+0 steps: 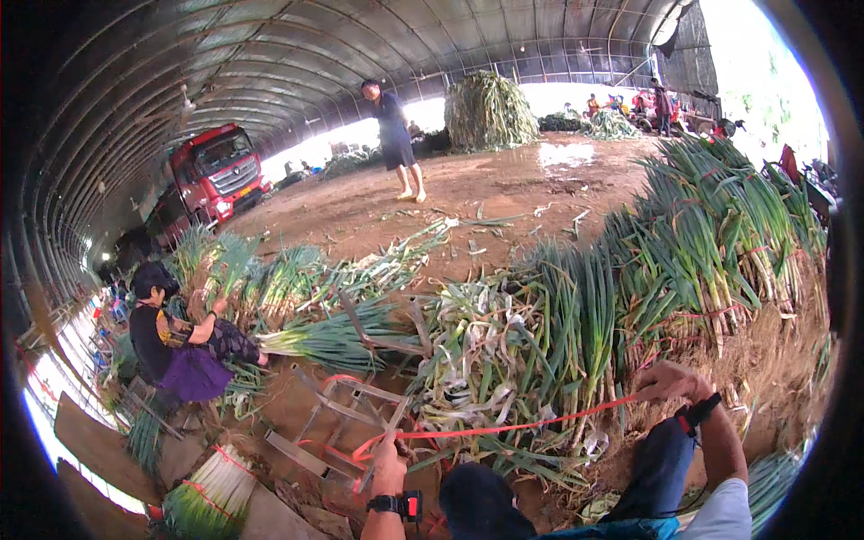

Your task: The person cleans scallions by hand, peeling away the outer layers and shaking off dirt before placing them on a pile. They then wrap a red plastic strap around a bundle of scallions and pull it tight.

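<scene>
**Span note: snag risk**

Leek stack (711,234) stands beyond the right hand (673,382); metal frame (297,454) lies just ahead and left of the left hand (389,463). Left grip closed round the red strip (531,424); right grip appears to pinch its other end, fingertips poorly resolved. Strip runs nearly straight between both grips; red loops (344,377) lie at the frame. Judged risk: a hard pull could snag or tear the strip.

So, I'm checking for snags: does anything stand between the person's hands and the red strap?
Nothing visible: the red strap runs uncovered from the left hand to the right hand, the leafy pile behind it; whether they touch is unclear.
</scene>
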Motion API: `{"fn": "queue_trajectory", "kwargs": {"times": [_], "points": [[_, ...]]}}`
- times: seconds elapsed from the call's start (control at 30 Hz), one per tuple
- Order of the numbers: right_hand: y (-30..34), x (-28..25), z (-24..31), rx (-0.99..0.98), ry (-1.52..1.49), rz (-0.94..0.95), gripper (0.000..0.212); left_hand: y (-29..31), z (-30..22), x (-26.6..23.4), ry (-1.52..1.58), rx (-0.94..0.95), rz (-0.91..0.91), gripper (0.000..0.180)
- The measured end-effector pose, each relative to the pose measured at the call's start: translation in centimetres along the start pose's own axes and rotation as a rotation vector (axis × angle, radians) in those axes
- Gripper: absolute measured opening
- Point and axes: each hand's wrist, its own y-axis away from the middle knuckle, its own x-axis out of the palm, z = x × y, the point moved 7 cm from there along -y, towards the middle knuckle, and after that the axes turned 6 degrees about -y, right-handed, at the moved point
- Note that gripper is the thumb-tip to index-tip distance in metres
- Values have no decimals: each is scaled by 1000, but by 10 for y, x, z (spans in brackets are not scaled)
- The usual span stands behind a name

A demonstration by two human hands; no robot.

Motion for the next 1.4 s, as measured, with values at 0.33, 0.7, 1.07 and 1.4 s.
{"fn": "queue_trajectory", "kwargs": {"times": [0.33,0.7,1.07,1.4], "points": [[-42,3,-8,345,-111,25,29,-75,-66,-45,-367,182,-149,24],[-288,201,205,-157,-506,-1,27,-16,-434,-51,-242,621,-220,25],[-408,387,269,-567,-337,109,21,-20,41,-72,46,-145,-4,73],[-371,388,240,-816,-264,108,22,-52,-1,-79,-589,165,0,39]]}}
